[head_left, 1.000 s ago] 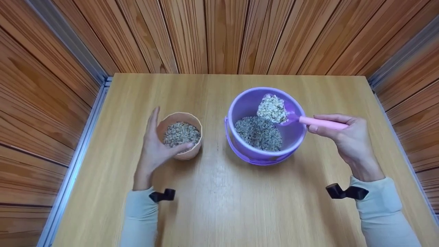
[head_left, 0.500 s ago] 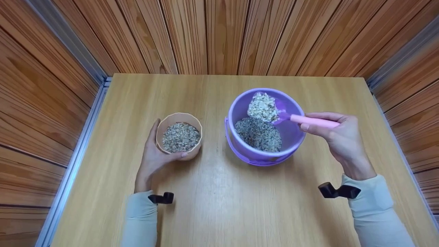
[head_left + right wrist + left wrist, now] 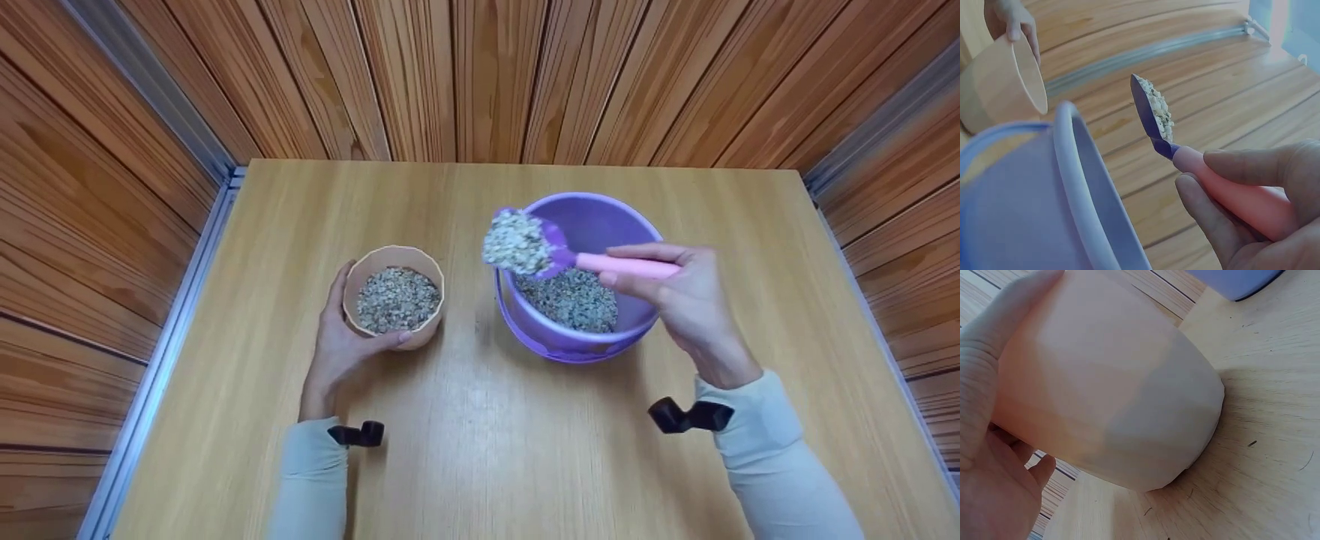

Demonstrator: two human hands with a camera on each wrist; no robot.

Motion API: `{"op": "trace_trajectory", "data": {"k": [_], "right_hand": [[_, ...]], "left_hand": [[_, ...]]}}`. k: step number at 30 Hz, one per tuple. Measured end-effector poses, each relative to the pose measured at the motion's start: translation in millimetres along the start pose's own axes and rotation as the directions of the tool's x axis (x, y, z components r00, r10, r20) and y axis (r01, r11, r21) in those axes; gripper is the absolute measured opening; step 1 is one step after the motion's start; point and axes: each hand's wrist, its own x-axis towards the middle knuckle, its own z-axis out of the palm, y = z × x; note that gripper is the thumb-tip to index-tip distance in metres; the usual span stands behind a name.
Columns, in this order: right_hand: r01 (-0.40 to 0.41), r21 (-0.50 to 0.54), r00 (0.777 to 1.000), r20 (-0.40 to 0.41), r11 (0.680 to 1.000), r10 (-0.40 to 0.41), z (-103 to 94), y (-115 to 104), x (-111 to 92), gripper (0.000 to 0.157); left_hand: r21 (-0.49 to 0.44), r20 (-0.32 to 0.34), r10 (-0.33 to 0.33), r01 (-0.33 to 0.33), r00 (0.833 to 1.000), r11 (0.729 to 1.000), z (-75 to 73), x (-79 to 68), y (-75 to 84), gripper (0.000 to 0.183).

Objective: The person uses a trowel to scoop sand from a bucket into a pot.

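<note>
My right hand [image 3: 694, 307] grips the pink handle of a small purple trowel [image 3: 559, 251], heaped with pale gravel [image 3: 516, 244]. The blade is over the left rim of a purple bucket [image 3: 600, 217], raised above it in the right wrist view. Gravel [image 3: 577, 300] covers the bucket's bottom. On the left stands a peach flower pot [image 3: 426, 335] with gravel [image 3: 397, 300] inside. My left hand [image 3: 341, 345] holds this pot by its left and near side, the thumb along the near wall. The left wrist view shows the pot's base [image 3: 1179, 450] on the table.
Both containers stand on a light wooden table [image 3: 480, 450], with a gap between them. Wood-plank walls [image 3: 491, 82] enclose its back and sides. The bucket's handle [image 3: 517, 334] hangs down on its near left side. Small dark specks [image 3: 1252, 444] lie near the pot.
The right hand has carried the loaded trowel leftward from inside the bucket's outline to its left rim. My left hand, spread over the pot earlier, has closed onto the pot's side.
</note>
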Motion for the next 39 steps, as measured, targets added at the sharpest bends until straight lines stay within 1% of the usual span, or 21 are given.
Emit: {"op": "trace_trajectory", "data": {"k": [3,5,6,9,11,13,16,21,25,29,32,36,39], "right_hand": [[0.000,-0.029,1.000,0.021,1.000,0.000,13.3,-2,1,0.039],[0.007,-0.035,0.999,0.037,0.999,-0.005,22.1,-3,3,0.039],[0.014,-0.036,0.999,0.044,0.999,-0.012,26.4,-4,3,0.038],[0.042,-0.022,0.997,0.072,0.999,-0.041,39.5,-4,6,0.035],[0.058,-0.020,0.995,0.084,0.998,-0.056,47.6,-4,8,0.034],[0.075,-0.023,0.993,0.096,0.997,-0.072,55.9,-4,9,0.034],[0.083,-0.050,0.991,0.109,0.995,-0.077,67.9,-3,12,0.033],[0.075,-0.046,0.988,0.137,0.996,-0.068,88.6,0,18,0.030],[0.061,-0.048,0.985,0.162,0.997,-0.053,102.8,1,21,0.029],[0.050,-0.044,0.982,0.186,0.998,-0.041,115.0,1,22,0.028],[0.037,-0.057,0.980,0.198,0.998,-0.025,122.5,3,24,0.028],[0.020,-0.119,0.979,0.206,0.993,0.005,130.6,4,26,0.027],[0.018,-0.166,0.979,0.204,0.986,0.017,135.7,5,28,0.027]], "left_hand": [[0.003,-0.002,0.008,-0.008,1.000,1.000,-0.1,0.8,0.3,0.125],[0.002,-0.001,0.004,-0.004,1.000,1.000,-0.2,0.2,4.3,0.124],[0.000,0.001,-0.004,0.004,1.000,1.000,0.0,-1.5,9.6,0.123],[-0.006,0.002,-0.031,0.031,1.000,1.000,-0.3,-2.2,11.3,0.122],[-0.012,0.005,-0.039,0.039,0.999,0.999,-0.7,-1.5,9.3,0.122],[-0.018,0.005,-0.026,0.026,1.000,0.999,-1.5,1.7,0.0,0.124],[-0.028,0.010,0.001,-0.001,1.000,1.000,-2.1,2.8,-3.5,0.126],[-0.047,0.010,0.054,-0.054,0.998,0.997,-2.1,1.1,-5.0,0.125],[-0.036,0.009,0.072,-0.072,0.997,0.997,-1.6,-0.3,-5.1,0.125],[-0.029,0.007,0.087,-0.087,0.996,0.996,-1.2,0.5,-5.8,0.129],[-0.039,0.006,0.101,-0.100,0.995,0.994,-1.2,1.8,-6.5,0.130],[-0.058,0.001,0.117,-0.117,0.993,0.991,-0.8,2.1,-6.3,0.130],[-0.059,-0.001,0.115,-0.115,0.993,0.992,0.0,2.3,-5.5,0.129]]}}
